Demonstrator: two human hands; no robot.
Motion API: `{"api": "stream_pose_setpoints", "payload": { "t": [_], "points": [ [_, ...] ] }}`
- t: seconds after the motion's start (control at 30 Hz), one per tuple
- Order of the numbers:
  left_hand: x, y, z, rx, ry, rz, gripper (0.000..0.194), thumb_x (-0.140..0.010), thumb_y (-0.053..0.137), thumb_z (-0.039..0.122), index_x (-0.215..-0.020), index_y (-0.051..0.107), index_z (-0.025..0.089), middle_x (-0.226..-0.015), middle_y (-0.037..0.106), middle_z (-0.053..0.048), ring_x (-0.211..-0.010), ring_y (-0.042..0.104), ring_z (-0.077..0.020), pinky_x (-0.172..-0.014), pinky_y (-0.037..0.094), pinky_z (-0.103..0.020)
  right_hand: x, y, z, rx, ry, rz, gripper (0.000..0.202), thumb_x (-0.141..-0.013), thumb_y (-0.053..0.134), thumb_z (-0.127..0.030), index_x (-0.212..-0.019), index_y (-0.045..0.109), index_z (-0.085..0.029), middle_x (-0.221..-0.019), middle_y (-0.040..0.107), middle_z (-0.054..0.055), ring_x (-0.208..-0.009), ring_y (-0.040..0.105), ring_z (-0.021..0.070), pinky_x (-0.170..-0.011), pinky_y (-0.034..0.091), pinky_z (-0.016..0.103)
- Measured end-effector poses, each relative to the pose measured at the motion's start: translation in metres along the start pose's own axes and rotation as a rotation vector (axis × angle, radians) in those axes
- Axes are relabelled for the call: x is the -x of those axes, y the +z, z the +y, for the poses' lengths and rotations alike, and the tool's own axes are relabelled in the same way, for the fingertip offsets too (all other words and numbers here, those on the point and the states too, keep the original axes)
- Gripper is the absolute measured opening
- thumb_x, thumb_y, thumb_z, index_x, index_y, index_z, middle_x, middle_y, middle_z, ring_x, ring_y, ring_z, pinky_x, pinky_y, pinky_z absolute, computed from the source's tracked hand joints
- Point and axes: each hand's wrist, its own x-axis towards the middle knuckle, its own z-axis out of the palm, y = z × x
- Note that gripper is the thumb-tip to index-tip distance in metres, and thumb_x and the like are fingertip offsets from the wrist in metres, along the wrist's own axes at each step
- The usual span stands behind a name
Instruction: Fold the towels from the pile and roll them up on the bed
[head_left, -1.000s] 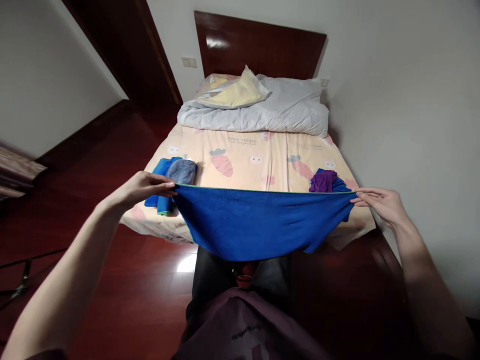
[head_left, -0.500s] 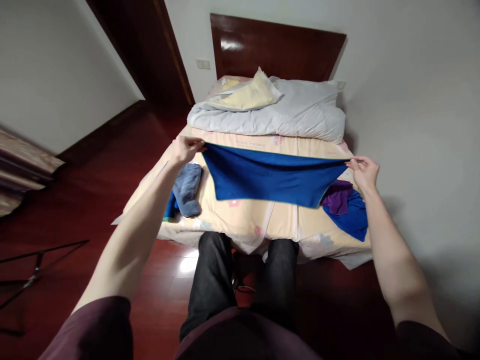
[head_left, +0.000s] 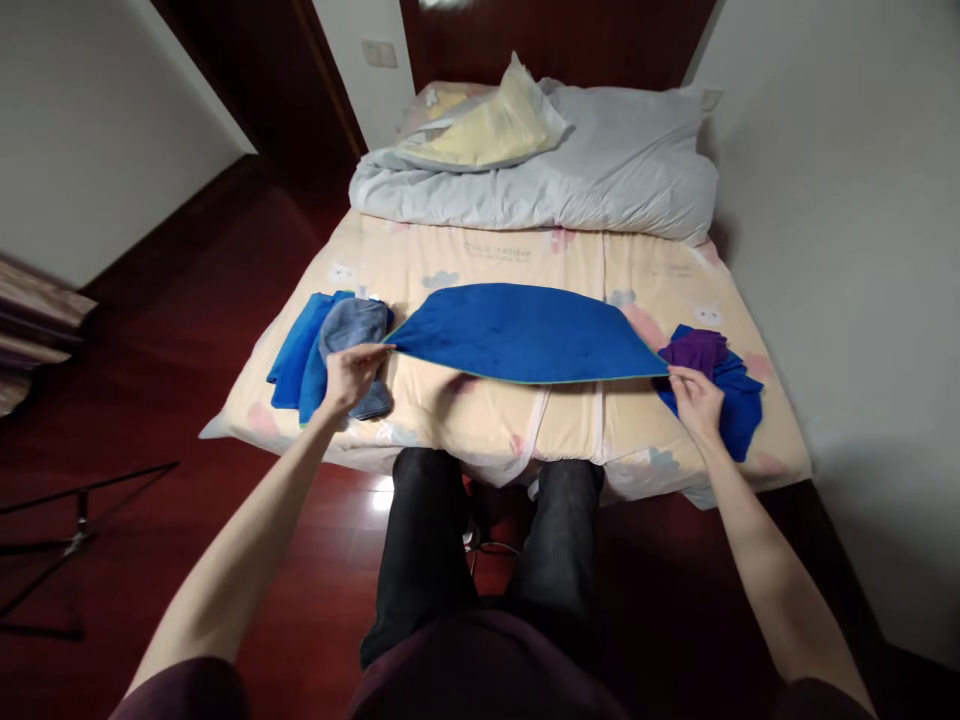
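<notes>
A blue towel (head_left: 525, 335) with a thin green edge is stretched between my hands above the bed. My left hand (head_left: 354, 375) pinches its near left corner, and my right hand (head_left: 697, 400) pinches the near right corner. The towel's far side billows away from me over the sheet. Close by my left hand lie folded blue cloths (head_left: 296, 355) and a grey-blue cloth (head_left: 352, 325), partly hidden by that hand. Beside my right hand, a purple cloth (head_left: 696, 349) sits crumpled on a blue cloth (head_left: 741, 405).
The bed (head_left: 495, 255) has a peach patterned sheet. A rolled grey quilt (head_left: 615, 165) and a pale yellow pillow (head_left: 499, 120) lie at its head, before a dark headboard (head_left: 555, 45). A black metal stand (head_left: 79, 540) is on the floor at left.
Both hands have come down and nearer to me with the towel. Its hanging part has swung out to the far side. My view has tilted lower.
</notes>
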Motion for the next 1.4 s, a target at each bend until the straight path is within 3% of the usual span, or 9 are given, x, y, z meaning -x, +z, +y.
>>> {"api": "stream_pose_setpoints", "payload": {
  "t": [0.17,0.33,0.5,0.67,0.87,1.0,1.17,1.27,1.4],
  "points": [
    [0.049,0.046,-0.041,-0.129,-0.078,-0.262,0.028,-0.089,0.055,0.035,-0.09,0.08,0.021,-0.105,0.081,-0.011,-0.107,0.073,-0.029,-0.102,0.059,-0.047,0.059,0.006,0.048,0.3,-0.008,-0.222,0.022,-0.093,0.059,-0.035,-0.093,0.076,-0.02,-0.102,0.079,0.012,-0.1,0.074,0.0269,-0.096,0.061,0.045],
    [0.071,0.069,-0.057,-0.391,0.144,-0.388,0.029,-0.087,0.051,0.02,-0.086,0.08,0.021,-0.127,0.071,-0.017,-0.134,0.056,-0.0356,-0.114,0.049,-0.057,0.083,0.001,0.066,0.727,-0.169,-0.588,0.032,-0.091,0.05,-0.011,-0.098,0.079,-0.02,-0.108,0.079,0.014,-0.11,0.066,0.0299,-0.1,0.051,0.045],
    [0.073,0.067,-0.057,-0.535,0.164,-0.534,0.036,-0.087,0.045,0.012,-0.099,0.079,0.016,-0.109,0.071,-0.019,-0.107,0.067,-0.0325,-0.097,0.054,-0.046,0.089,-0.003,0.071,0.919,-0.264,-0.632,0.037,-0.092,0.048,-0.005,-0.108,0.079,-0.017,-0.11,0.077,0.015,-0.109,0.063,0.0301,-0.098,0.046,0.042],
    [0.09,0.047,-0.057,-0.617,0.153,-0.554,0.035,-0.087,0.045,0.013,-0.098,0.078,0.02,-0.097,0.071,-0.013,-0.098,0.069,-0.0292,-0.088,0.056,-0.038,0.103,-0.018,0.07,0.925,-0.25,-0.603,0.039,-0.091,0.048,-0.003,-0.105,0.081,-0.018,-0.102,0.077,0.013,-0.104,0.065,0.0286,-0.098,0.048,0.041],
    [0.111,0.035,-0.046,-0.576,0.131,-0.606,0.031,-0.092,0.049,0.023,-0.094,0.08,0.021,-0.095,0.076,-0.015,-0.095,0.072,-0.033,-0.088,0.058,-0.045,0.111,-0.019,0.045,0.881,-0.072,-0.683,0.042,-0.081,0.049,0.002,-0.098,0.082,-0.016,-0.101,0.078,0.014,-0.108,0.066,0.0306,-0.101,0.052,0.043],
    [0.086,0.072,-0.001,-0.364,0.151,-0.423,0.043,-0.102,0.045,0.037,-0.13,0.072,0.019,-0.133,0.072,-0.016,-0.126,0.066,-0.0339,-0.113,0.051,-0.051,0.093,0.057,0.0,0.616,-0.069,-0.527,0.051,-0.088,0.045,-0.002,-0.125,0.077,-0.015,-0.138,0.069,0.014,-0.129,0.062,0.0299,-0.117,0.049,0.045],
    [0.041,0.169,0.056,-0.116,0.222,-0.275,0.057,-0.105,0.04,0.031,-0.161,0.043,0.017,-0.167,0.043,-0.014,-0.157,0.037,-0.0286,-0.131,0.033,-0.052,0.086,0.221,-0.05,0.137,-0.079,-0.42,0.061,-0.102,0.041,-0.017,-0.161,0.046,-0.029,-0.162,0.05,-0.002,-0.153,0.044,0.0221,-0.133,0.034,0.043],
    [0.037,0.225,0.054,-0.016,0.211,-0.335,0.058,-0.104,0.034,0.025,-0.161,0.041,0.015,-0.167,0.041,-0.016,-0.159,0.034,-0.0278,-0.131,0.033,-0.054,0.102,0.296,-0.049,0.047,0.013,-0.521,0.072,-0.101,0.037,-0.013,-0.17,0.025,-0.03,-0.166,0.046,-0.004,-0.158,0.037,0.0187,-0.135,0.031,0.043],
    [0.056,0.261,0.023,0.003,0.161,-0.406,0.057,-0.103,0.03,0.022,-0.154,0.05,0.007,-0.163,0.046,-0.022,-0.159,0.034,-0.0291,-0.131,0.033,-0.054,0.127,0.331,-0.025,0.093,0.1,-0.594,0.074,-0.1,0.033,-0.008,-0.17,0.024,-0.03,-0.166,0.045,-0.007,-0.159,0.034,0.0145,-0.134,0.032,0.038]
  ]
}}
